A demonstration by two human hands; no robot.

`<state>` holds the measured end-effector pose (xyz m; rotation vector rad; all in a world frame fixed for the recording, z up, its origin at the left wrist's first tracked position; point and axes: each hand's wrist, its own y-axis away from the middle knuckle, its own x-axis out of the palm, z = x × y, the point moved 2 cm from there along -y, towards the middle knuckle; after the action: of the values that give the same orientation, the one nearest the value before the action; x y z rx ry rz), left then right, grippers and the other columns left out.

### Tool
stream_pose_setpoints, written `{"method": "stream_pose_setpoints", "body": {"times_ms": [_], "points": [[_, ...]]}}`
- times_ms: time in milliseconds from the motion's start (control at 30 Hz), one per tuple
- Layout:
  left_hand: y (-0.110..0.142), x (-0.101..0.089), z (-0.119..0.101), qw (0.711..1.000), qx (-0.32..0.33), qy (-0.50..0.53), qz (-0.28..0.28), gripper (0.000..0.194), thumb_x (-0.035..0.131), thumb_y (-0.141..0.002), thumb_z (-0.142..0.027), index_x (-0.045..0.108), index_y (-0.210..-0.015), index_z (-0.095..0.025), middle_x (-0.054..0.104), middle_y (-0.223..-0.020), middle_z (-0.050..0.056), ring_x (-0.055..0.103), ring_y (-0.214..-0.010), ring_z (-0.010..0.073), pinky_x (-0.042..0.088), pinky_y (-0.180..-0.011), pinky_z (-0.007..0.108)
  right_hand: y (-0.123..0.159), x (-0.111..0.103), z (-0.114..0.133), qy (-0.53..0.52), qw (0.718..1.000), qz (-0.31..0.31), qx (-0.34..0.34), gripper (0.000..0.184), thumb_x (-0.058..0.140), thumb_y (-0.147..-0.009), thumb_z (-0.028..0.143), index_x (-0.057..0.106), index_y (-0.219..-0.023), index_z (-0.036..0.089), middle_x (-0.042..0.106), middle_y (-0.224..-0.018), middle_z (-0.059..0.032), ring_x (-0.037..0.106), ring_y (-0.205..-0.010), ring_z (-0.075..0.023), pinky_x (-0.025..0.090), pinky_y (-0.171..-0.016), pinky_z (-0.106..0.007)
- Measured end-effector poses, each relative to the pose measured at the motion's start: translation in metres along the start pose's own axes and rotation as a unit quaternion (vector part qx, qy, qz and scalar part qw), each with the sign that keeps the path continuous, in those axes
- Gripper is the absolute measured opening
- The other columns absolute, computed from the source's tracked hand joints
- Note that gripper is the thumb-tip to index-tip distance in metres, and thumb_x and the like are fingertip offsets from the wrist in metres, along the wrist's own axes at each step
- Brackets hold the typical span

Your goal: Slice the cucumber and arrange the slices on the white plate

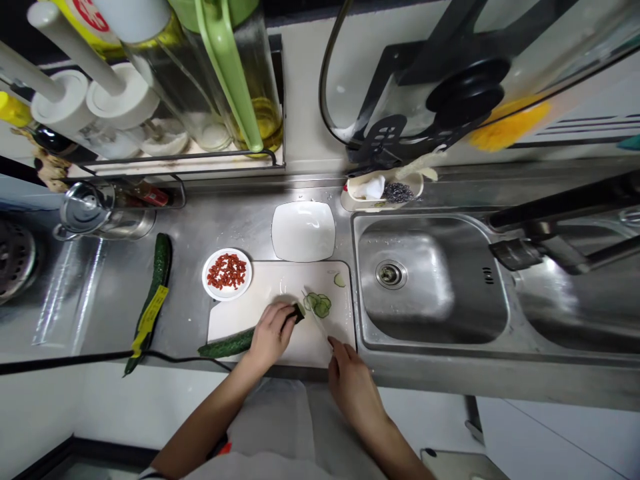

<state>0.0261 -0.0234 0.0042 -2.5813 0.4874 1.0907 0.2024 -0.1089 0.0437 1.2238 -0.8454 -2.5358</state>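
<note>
A white cutting board (pixel 260 313) lies on the steel counter. On it, my left hand (pixel 270 333) presses down a dark green cucumber (pixel 226 345), fingers curled over its cut end. My right hand (pixel 353 383) grips the handle of a knife (pixel 316 320), whose blade stands right beside the cucumber's end. Several thin cucumber slices (pixel 318 304) lie just beyond the blade, and one more slice (pixel 339 281) sits near the board's far right corner.
A small plate of red berries (pixel 227 273) and an empty white square dish (pixel 303 231) sit behind the board. A second cucumber with a yellow label (pixel 154 293) lies to the left. A steel sink (pixel 430 280) is on the right, oil bottles on a rack behind.
</note>
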Motion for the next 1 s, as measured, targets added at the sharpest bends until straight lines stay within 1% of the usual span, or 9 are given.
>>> {"method": "stream_pose_setpoints", "body": {"times_ms": [100,233,367,533,667,867,1000], "points": [[0.006,0.012,0.004,1.0,0.01,0.002,0.028,0.026,0.052,-0.089,-0.02,0.059,-0.114,-0.019,0.063,-0.111,0.009,0.057,-0.108,0.0202,0.051,-0.094,0.04,-0.004,0.005,0.006,0.0,1.0,0.021,0.001,0.043,0.035,-0.089,0.008,0.05,-0.129,0.013,0.061,-0.108,-0.0135,0.063,-0.091,-0.0181,0.046,-0.078,-0.027],[0.007,0.02,0.008,0.999,0.028,0.021,0.038,0.025,0.051,-0.09,-0.018,0.06,-0.113,-0.019,0.065,-0.107,0.008,0.059,-0.106,0.0197,0.051,-0.094,0.04,-0.002,0.009,0.011,0.029,0.999,0.036,-0.001,0.044,0.035,-0.09,0.01,0.05,-0.13,0.016,0.062,-0.104,-0.0116,0.064,-0.083,-0.0172,0.046,-0.069,-0.025],[0.008,0.021,0.011,0.998,0.056,0.01,0.037,0.023,0.051,-0.089,-0.017,0.06,-0.111,-0.018,0.066,-0.104,0.008,0.059,-0.105,0.0198,0.051,-0.095,0.041,0.004,0.012,0.009,0.061,0.997,0.045,0.0,0.044,0.033,-0.092,0.012,0.049,-0.132,0.019,0.063,-0.099,-0.0092,0.065,-0.076,-0.0169,0.043,-0.061,-0.024],[0.011,0.022,0.013,0.996,0.079,-0.021,0.035,0.023,0.052,-0.089,-0.016,0.06,-0.111,-0.017,0.066,-0.104,0.009,0.059,-0.106,0.0196,0.051,-0.096,0.041,0.01,0.013,0.008,0.094,0.994,0.059,0.001,0.046,0.034,-0.091,0.012,0.046,-0.135,0.02,0.063,-0.098,-0.0091,0.064,-0.073,-0.0159,0.041,-0.057,-0.022],[0.01,0.021,0.012,0.995,0.088,-0.029,0.032,0.022,0.05,-0.09,-0.017,0.06,-0.11,-0.017,0.066,-0.104,0.009,0.06,-0.105,0.0196,0.052,-0.095,0.041,0.011,0.013,0.01,0.111,0.991,0.07,0.009,0.047,0.032,-0.091,0.011,0.045,-0.135,0.021,0.063,-0.099,-0.009,0.065,-0.072,-0.0155,0.041,-0.056,-0.021],[0.009,0.021,0.011,0.996,0.081,-0.023,0.03,0.021,0.048,-0.091,-0.019,0.063,-0.106,-0.018,0.067,-0.104,0.009,0.061,-0.103,0.0194,0.053,-0.092,0.04,0.011,0.013,0.011,0.108,0.99,0.087,0.017,0.048,0.029,-0.091,0.011,0.044,-0.136,0.019,0.064,-0.1,-0.0106,0.065,-0.075,-0.015,0.043,-0.058,-0.02],[0.009,0.02,0.011,0.996,0.083,-0.02,0.035,0.021,0.05,-0.09,-0.017,0.063,-0.106,-0.018,0.066,-0.104,0.008,0.06,-0.104,0.0191,0.052,-0.093,0.039,0.011,0.013,0.011,0.116,0.989,0.093,0.016,0.049,0.029,-0.09,0.009,0.044,-0.136,0.019,0.064,-0.101,-0.0108,0.065,-0.075,-0.0149,0.044,-0.06,-0.02]]}}
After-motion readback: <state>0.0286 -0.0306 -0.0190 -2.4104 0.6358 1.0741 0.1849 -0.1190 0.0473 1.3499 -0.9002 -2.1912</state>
